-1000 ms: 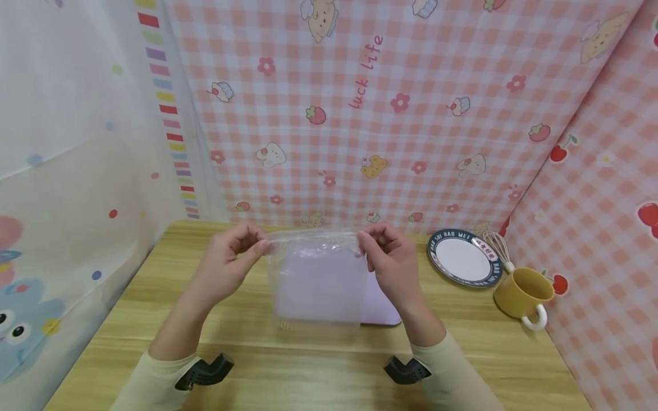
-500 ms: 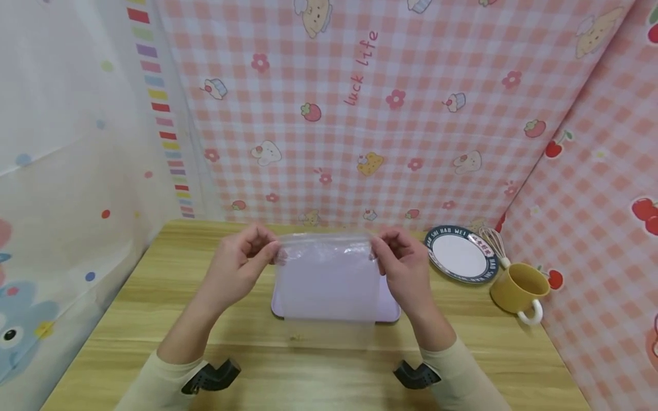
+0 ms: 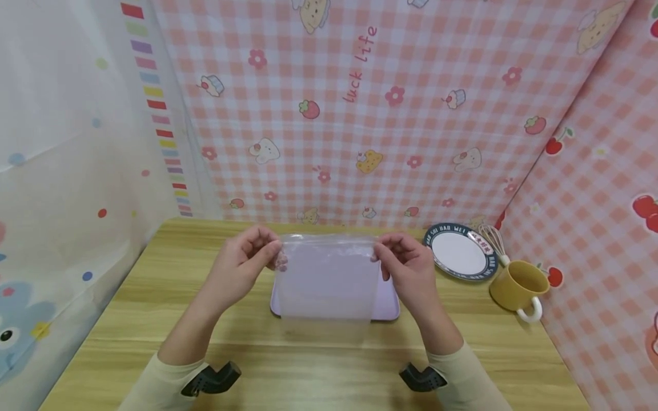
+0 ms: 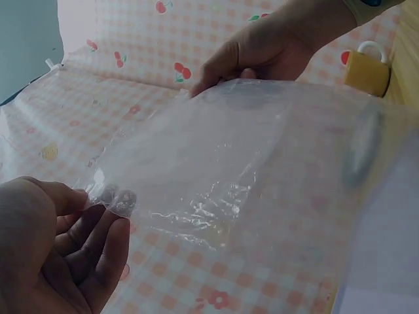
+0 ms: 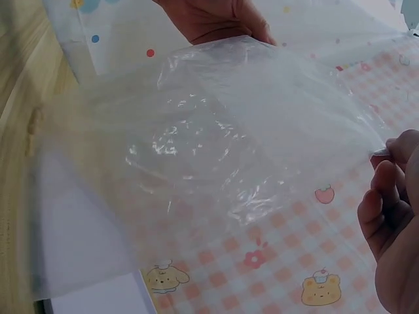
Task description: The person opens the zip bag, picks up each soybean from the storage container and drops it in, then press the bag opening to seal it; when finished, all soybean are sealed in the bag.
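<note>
A clear plastic bag (image 3: pixel 329 279) hangs spread between my two hands, in front of a lilac tray (image 3: pixel 386 302) on the wooden table. My left hand (image 3: pixel 241 265) pinches its upper left corner between thumb and fingers. At the upper right corner my right hand (image 3: pixel 408 271) pinches it the same way. In the left wrist view the bag (image 4: pixel 190 150) looks thin and wrinkled, with bright glints, and the checked cloth shows through it. The right wrist view has the bag (image 5: pixel 203 124) stretched taut along its top edge.
To the right on the table (image 3: pixel 205 319) lies a white plate (image 3: pixel 457 254) with a dark lettered rim. A whisk (image 3: pixel 496 242) leans behind a yellow mug (image 3: pixel 519 285) with a white handle. Pink checked cloth (image 3: pixel 329 131) hangs along the back.
Both hands have shifted a little to the right with the bag, which now hangs more squarely in front of the tray. The tray's left edge has come into view beside it.
</note>
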### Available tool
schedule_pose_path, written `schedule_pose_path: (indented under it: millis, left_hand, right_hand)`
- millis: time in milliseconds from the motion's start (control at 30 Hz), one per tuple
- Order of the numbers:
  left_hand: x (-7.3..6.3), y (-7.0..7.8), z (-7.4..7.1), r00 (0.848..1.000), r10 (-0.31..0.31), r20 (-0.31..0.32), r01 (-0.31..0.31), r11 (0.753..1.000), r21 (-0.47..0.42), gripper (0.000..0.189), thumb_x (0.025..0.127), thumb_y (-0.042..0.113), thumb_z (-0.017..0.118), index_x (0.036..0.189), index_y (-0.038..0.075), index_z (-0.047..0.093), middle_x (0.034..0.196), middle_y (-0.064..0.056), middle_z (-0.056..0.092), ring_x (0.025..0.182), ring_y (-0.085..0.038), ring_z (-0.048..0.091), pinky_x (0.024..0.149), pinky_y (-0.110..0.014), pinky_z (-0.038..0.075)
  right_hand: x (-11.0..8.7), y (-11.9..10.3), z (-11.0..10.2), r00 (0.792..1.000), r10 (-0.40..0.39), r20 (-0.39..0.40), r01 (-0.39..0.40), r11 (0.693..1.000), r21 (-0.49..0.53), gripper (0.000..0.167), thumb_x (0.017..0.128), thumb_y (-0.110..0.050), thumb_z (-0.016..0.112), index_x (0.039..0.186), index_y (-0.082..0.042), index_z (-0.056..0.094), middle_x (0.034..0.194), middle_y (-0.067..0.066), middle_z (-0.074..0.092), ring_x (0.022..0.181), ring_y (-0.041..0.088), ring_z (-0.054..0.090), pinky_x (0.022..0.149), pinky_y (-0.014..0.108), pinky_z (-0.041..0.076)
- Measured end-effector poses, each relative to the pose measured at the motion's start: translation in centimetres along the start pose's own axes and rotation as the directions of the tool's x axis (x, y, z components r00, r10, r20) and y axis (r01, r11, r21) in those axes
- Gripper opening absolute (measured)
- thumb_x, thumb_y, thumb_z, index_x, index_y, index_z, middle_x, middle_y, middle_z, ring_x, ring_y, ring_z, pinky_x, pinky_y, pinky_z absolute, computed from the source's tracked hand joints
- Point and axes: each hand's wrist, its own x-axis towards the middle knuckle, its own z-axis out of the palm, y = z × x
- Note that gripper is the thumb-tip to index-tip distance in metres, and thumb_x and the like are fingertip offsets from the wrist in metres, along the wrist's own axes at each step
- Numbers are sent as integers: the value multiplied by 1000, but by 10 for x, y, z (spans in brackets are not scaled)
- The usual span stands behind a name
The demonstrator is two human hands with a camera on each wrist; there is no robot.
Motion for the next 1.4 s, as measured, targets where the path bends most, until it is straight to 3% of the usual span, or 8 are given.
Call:
schedule_pose_path:
  millis: [200, 400, 700, 900, 1033, 1267, 1400]
  left_hand:
    - [0, 0, 0, 1000, -3, 12, 3, 1000, -5, 12, 114, 10, 63, 106, 3, 69, 82, -5, 73, 74, -22, 73, 73, -36, 66]
    - [-1, 0, 1, 1000, 1, 8, -1, 1000, 13, 12, 113, 10, 64, 105, 4, 70, 81, -3, 73, 72, -21, 70, 70, -30, 63]
    - [-3, -2, 4, 1000, 25, -6, -25, 999, 36, 10, 113, 9, 65, 104, 5, 70, 81, -1, 72, 71, -24, 70, 69, -28, 61]
    - [-2, -4, 4, 1000, -19, 24, 19, 1000, 19, 10, 114, 11, 63, 108, 4, 69, 85, -3, 73, 75, -20, 72, 72, -32, 63]
    - [-2, -5, 5, 997, -50, 61, 50, 999, -1, 9, 113, 12, 66, 112, 6, 72, 90, -6, 74, 78, -22, 75, 73, -36, 65]
    - [-2, -5, 8, 999, 23, 35, -24, 999, 23, 7, 109, 10, 71, 105, 10, 77, 88, -1, 75, 72, -22, 74, 63, -34, 63]
    - [-2, -4, 11, 999, 53, 12, -54, 998, 41, 9, 107, 8, 73, 101, 12, 77, 84, 1, 75, 67, -21, 73, 56, -31, 59]
  right_hand:
    - [-1, 1, 1, 997, -76, 6, 76, 997, -5, 15, 106, -2, 73, 101, 12, 69, 80, 7, 72, 53, 16, 52, 49, 24, 47]
    - [-4, 3, 2, 996, -86, -12, 86, 996, -7, 5, 102, 13, 67, 98, 10, 70, 81, 5, 69, 53, 16, 53, 49, 24, 47]
    - [-5, 7, 2, 990, -78, 119, 76, 997, 19, 3, 102, 13, 68, 101, 10, 67, 85, 1, 68, 55, 16, 53, 51, 24, 48]
    - [-3, 8, 4, 983, -112, 143, 120, 991, -53, 12, 103, 13, 67, 96, 4, 70, 81, 4, 67, 51, 17, 50, 46, 25, 44]
    - [-3, 8, 5, 985, -96, 142, 106, 992, -69, 13, 104, 12, 65, 96, 3, 68, 79, 4, 64, 52, 17, 49, 46, 24, 42]
    - [-4, 8, 4, 981, -51, 189, 60, 997, -42, 8, 103, 10, 68, 97, 6, 70, 83, 0, 69, 55, 14, 51, 51, 24, 47]
    - [-4, 9, 4, 968, -64, 244, 85, 994, -75, 11, 102, 11, 71, 97, 2, 75, 83, 5, 72, 54, 12, 50, 49, 25, 46]
